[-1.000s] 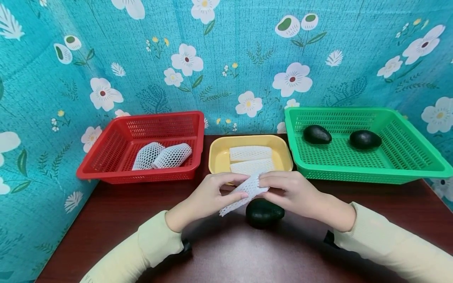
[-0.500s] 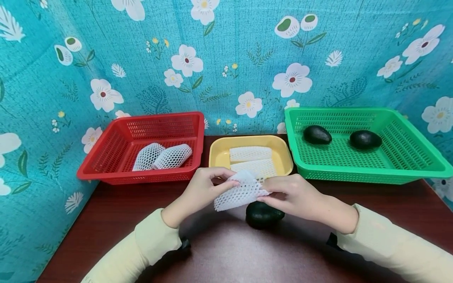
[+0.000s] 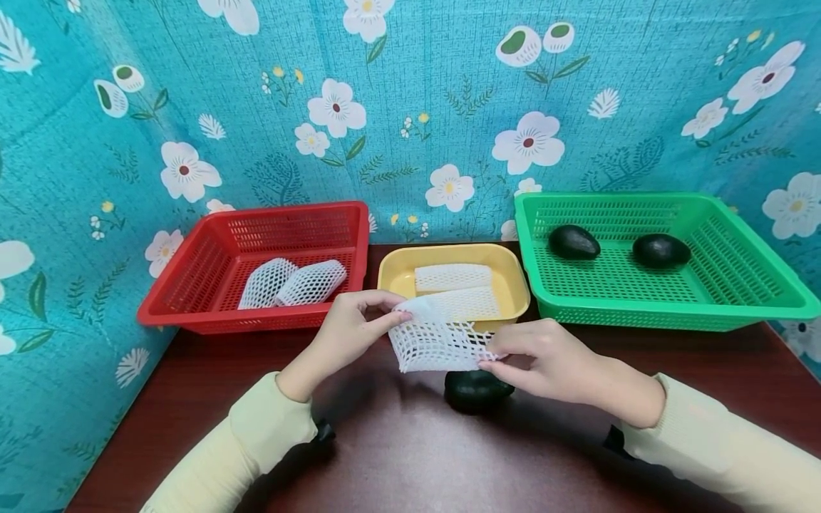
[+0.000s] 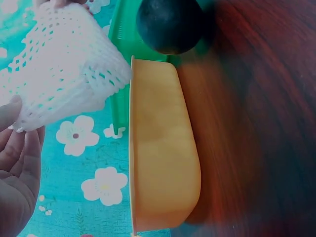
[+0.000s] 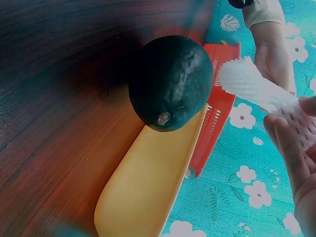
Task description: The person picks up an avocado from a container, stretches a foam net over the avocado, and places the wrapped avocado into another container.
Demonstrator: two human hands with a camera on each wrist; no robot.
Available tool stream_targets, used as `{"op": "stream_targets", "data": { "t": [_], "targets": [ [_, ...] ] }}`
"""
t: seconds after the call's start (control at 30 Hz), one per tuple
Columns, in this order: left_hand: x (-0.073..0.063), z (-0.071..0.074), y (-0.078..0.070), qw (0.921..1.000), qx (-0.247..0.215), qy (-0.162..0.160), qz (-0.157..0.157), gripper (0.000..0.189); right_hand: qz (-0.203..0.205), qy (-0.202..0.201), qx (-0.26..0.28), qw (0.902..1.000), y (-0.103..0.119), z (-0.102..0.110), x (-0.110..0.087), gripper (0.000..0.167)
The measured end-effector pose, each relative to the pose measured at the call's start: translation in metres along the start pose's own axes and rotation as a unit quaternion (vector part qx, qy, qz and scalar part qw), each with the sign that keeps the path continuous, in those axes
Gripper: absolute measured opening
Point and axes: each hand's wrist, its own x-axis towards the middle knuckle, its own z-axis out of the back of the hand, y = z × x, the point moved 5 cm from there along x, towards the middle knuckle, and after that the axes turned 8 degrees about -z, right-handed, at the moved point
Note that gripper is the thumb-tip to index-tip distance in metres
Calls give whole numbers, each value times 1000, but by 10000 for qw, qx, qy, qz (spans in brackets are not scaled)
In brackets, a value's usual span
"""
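Note:
A white foam net sleeve is stretched sideways between both hands above the table. My left hand pinches its left end between thumb and fingers. At the other end, my right hand pinches the mesh edge; the left wrist view shows the foam net spread wide. A dark green avocado lies on the table just below and behind the sleeve, its top partly covered in the head view. In the right wrist view the avocado shows its stem end.
A yellow tray behind the hands holds two more foam net sleeves. To the left, a red basket contains two net-wrapped avocados. The green basket on the right holds two bare avocados.
My hands have moved apart, the left one leftward and slightly up. Between them the foam net sleeve has gone from bunched and slanted to spread out and roughly level. The avocado stays put.

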Motion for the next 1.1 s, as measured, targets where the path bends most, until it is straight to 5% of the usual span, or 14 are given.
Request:
{"op": "stream_targets", "data": {
  "t": [0.33,0.47,0.57,0.7,0.93,1.1],
  "targets": [
    [-3,-15,0,9967,-613,524,88,24,-132,-14,-264,9996,-7,4,3,33],
    [-6,-23,-3,9909,-935,935,-264,28,-71,3,-326,9994,-6,4,7,36],
    [-6,-29,-7,9858,-995,1239,-550,39,116,-17,-306,9995,-3,5,9,19],
    [-5,-37,-9,9842,-863,1441,-550,52,393,-92,-287,9988,4,4,10,12],
    [-5,-38,-8,9916,-447,1060,-599,22,350,73,-167,9992,9,1,8,19],
    [-5,-36,-9,9939,-390,827,-618,18,7,287,-205,9994,9,-4,6,29]
  ]
}}
